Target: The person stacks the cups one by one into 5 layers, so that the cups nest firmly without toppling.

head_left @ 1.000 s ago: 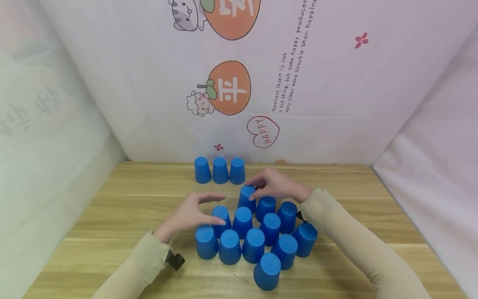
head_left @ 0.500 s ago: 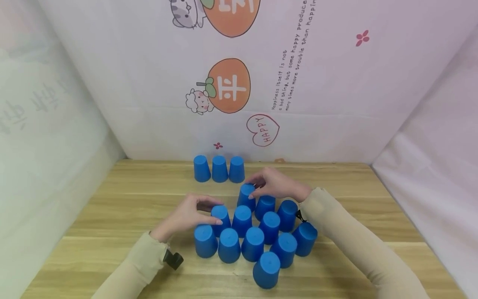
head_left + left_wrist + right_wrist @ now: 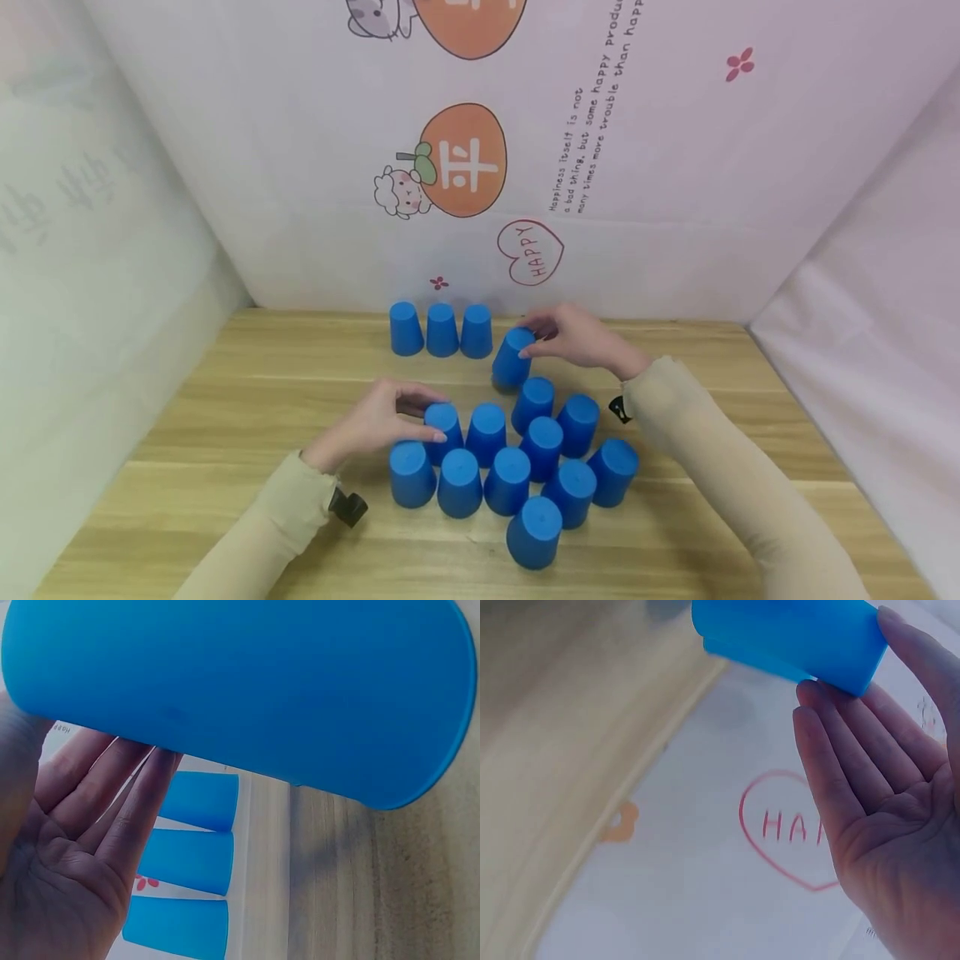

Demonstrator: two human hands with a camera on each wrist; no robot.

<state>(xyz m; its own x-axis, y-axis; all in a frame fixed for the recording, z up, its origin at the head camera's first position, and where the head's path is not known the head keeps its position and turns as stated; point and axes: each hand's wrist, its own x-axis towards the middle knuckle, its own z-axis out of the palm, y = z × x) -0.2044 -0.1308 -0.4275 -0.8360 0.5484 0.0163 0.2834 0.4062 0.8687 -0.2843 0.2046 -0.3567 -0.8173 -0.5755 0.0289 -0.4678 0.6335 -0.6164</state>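
Note:
Near the back of the wooden table, my right hand (image 3: pixel 581 337) pinches a tilted blue cup (image 3: pixel 512 362) between thumb and fingers. The right wrist view shows that cup (image 3: pixel 795 634) at the fingertips, its base end toward the hand. My left hand (image 3: pixel 378 421) has its thumb and fingers around the upper part of an upside-down blue cup (image 3: pixel 444 427) at the group's left side. A large blue cup (image 3: pixel 262 690) fills the top of the left wrist view and hides the fingertips behind it.
Three upside-down cups (image 3: pixel 441 331) stand in a row at the back by the printed white wall cloth (image 3: pixel 645 258). Several more cups (image 3: pixel 510 483) stand close together in front of the hands, one (image 3: pixel 534 533) nearest the front. White cloth hangs at both sides.
My right hand has carried its cup backward and slightly right, away from the group, tilting it. My left hand has closed its thumb and fingers around a cup in the group.

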